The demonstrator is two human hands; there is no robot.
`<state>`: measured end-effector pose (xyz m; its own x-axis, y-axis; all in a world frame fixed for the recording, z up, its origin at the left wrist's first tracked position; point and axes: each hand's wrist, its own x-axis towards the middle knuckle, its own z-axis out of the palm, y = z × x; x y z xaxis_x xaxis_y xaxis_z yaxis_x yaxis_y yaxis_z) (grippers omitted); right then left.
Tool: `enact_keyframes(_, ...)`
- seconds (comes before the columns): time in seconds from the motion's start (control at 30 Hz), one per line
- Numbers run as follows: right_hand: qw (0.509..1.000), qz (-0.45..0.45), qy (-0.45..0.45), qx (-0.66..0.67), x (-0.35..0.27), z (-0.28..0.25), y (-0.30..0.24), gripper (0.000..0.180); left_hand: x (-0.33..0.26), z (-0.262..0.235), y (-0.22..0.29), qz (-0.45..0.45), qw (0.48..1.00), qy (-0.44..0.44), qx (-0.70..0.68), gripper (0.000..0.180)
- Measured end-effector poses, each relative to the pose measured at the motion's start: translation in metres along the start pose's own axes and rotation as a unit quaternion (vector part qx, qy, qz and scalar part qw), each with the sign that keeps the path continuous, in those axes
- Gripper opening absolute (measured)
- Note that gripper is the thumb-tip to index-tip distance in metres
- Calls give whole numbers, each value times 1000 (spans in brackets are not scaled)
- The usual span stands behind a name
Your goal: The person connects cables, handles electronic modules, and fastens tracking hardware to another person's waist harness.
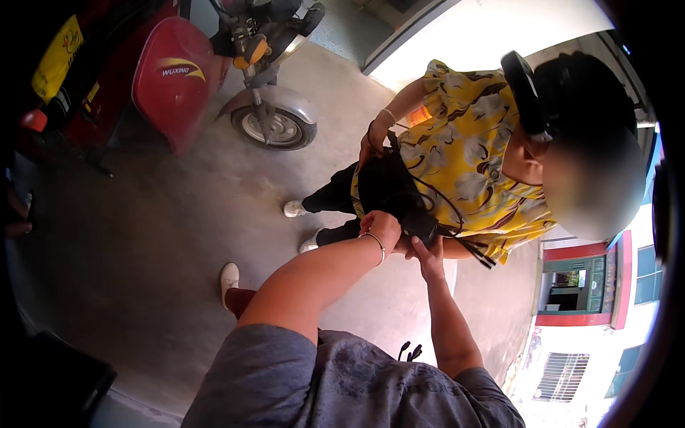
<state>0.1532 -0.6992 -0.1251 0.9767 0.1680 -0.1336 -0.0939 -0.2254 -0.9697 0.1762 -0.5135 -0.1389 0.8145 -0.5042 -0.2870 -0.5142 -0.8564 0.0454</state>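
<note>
One red vehicle panel (171, 85) stood at ten o'clock, furthest left, with a white shoe (229, 277) at eight and a front wheel (285, 130) at eleven. Near the middle, a co-worker's hand (371, 139) at one o'clock rested along the upper edge of a black bag (385, 182), which lay against the co-worker's waist between one and two o'clock. Just below the bag, close to the centre, the wearer's left hand (385, 227) was curled almost closed, by the look of it pinching the bag's near edge; its fingertips were partly hidden. Further right, a small black case (421, 227) sat toward three o'clock, beside the bag. At four o'clock the wearer's right hand (430, 258) was partly closed on that case, its thumb laid over it. The co-worker's yellow patterned top (457, 143) filled two o'clock, and loose black cables (488, 262) hung between three and four.

The step in hand seemed to be sorting the bag and its corded case at the co-worker's waist. The next move probably called for the right hand to steady the case while the left worked the bag's edge, keeping the cables from snagging.
</note>
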Motion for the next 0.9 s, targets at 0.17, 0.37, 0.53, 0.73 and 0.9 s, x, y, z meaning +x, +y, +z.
enact_keyframes(0.17, 998, -17, 27, -56, 10, 13, -6, 50, -3, -8, -12, -19, 999, -12, 23, 15)
enact_keyframes(0.37, 967, -77, 36, -238, 0, 8, -27, 54, -15, -22, -36, 69, 996, 54, 6, 17)
enact_keyframes(0.53, 911, -221, 88, -337, 1, -12, 13, 61, -29, -38, -109, 30, 992, 122, -7, 16)
enact_keyframes(0.73, 910, -161, 2, -382, -2, -27, -7, 54, -27, -34, -70, 105, 981, 38, -161, 28)
enact_keyframes(0.9, 918, -280, 82, -267, -12, -37, 5, 55, -12, -17, -39, 106, 959, -81, -250, 34)
